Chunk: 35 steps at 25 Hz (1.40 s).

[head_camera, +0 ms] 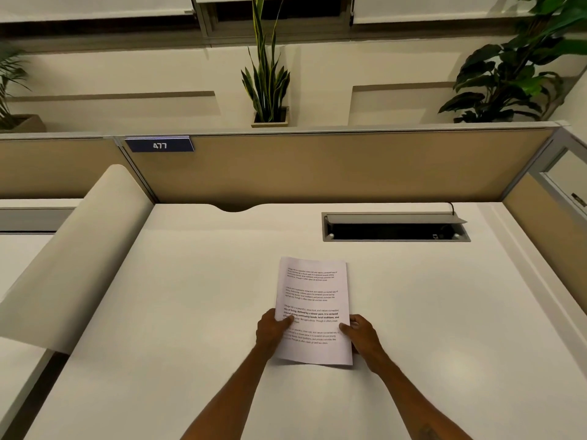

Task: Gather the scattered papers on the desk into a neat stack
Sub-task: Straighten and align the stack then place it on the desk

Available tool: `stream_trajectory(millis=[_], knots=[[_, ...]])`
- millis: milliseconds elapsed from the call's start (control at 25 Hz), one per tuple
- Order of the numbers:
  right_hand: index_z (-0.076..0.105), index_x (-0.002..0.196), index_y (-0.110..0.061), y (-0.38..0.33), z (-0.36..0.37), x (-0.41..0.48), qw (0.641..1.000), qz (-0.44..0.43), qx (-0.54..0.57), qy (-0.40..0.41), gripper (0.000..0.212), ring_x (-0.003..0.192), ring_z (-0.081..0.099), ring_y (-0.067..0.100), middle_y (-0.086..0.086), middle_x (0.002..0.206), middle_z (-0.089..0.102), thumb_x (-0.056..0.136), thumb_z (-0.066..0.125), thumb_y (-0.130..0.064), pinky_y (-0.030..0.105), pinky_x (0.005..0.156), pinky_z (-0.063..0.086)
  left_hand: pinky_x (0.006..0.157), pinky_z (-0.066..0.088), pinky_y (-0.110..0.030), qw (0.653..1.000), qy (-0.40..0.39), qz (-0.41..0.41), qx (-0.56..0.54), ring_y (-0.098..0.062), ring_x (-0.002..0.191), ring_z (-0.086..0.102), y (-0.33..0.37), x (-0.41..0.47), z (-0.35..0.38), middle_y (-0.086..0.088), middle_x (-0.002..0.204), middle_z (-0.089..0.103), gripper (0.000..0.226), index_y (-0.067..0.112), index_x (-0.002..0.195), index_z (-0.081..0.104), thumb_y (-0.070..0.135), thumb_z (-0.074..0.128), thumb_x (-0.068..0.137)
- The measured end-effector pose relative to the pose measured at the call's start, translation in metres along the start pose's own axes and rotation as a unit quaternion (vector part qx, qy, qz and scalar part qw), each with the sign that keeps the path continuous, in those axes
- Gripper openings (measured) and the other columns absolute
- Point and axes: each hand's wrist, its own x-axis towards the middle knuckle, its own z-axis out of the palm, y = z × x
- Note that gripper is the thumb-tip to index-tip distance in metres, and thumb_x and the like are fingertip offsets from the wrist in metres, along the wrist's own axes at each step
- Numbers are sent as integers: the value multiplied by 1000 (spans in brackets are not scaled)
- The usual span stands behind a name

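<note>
A stack of white printed papers (313,300) sits in the middle of the white desk (190,312), with its edges lined up and black text on the top sheet. My left hand (271,333) grips the stack's lower left edge, thumb lying on the top page. My right hand (360,336) grips the lower right edge the same way. The near end of the stack looks slightly lifted off the desk. No other loose sheets are in view.
An open cable tray (395,228) is set into the desk at the back right. A tan partition (317,166) with a "477" label (159,145) closes the back. A curved white panel (79,249) rises on the left. Plants (268,74) stand behind the partition.
</note>
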Motion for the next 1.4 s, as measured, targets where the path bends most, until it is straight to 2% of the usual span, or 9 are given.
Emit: stream_trajectory(millis=[80,160,280,440,720,1000,1160,1280,1400], knots=[[64,119,-8,1,0,2,1000,11,3,20,25,108,67,34,13,116,70,95,60,-13,52,93,57,103,52,-42,998,50,-2,31,-34,118,66,1,1,-1,-14,128,69,39,4,128,62,30,62,100],[67,118,-9,1,-1,4,999,9,-1,40,26,106,68,34,14,113,72,93,58,-7,53,90,58,105,50,-42,995,81,3,56,-33,119,65,-1,4,-4,-13,129,70,33,5,127,65,26,54,104],[69,118,-8,0,1,6,999,-3,-2,51,29,104,69,34,14,110,74,91,58,-1,53,90,58,106,51,-46,995,93,-9,15,-33,115,67,-6,8,-9,-14,124,73,28,6,124,71,16,58,101],[71,117,-8,-15,7,14,998,-20,-10,52,30,103,69,33,13,107,75,89,61,0,52,92,57,109,50,-48,994,109,-12,-4,-34,117,67,-1,18,-19,-15,127,72,31,5,127,71,15,62,99],[71,117,-9,-64,23,54,998,-35,-6,56,29,102,69,33,14,107,75,90,62,-2,50,91,58,109,49,-44,988,154,5,-22,-34,119,66,38,63,-38,-16,128,72,31,4,126,72,15,65,97],[72,115,-4,-109,46,118,996,-47,-17,72,27,104,67,36,16,108,73,90,64,-1,49,95,55,108,49,-42,985,170,34,-23,-32,118,67,70,128,-53,-15,125,73,30,4,125,72,14,66,97],[72,114,-4,-129,52,150,995,-54,-32,81,26,102,67,34,15,109,74,90,64,-1,46,96,55,109,49,-47,984,171,42,-31,-33,118,67,83,162,-56,-15,125,73,30,3,124,72,15,65,97],[73,116,-3,-141,55,174,992,-64,-46,100,29,94,64,27,14,108,74,88,65,-1,38,92,52,109,50,-48,984,168,47,-36,-34,117,68,92,185,-54,-17,125,73,31,1,125,72,14,65,97],[72,117,-6,-149,56,190,989,-70,-66,115,32,90,61,25,12,101,72,86,65,1,37,88,51,109,50,-43,984,171,43,-26,-34,117,68,99,200,-49,-17,124,73,30,1,124,72,13,65,97]])
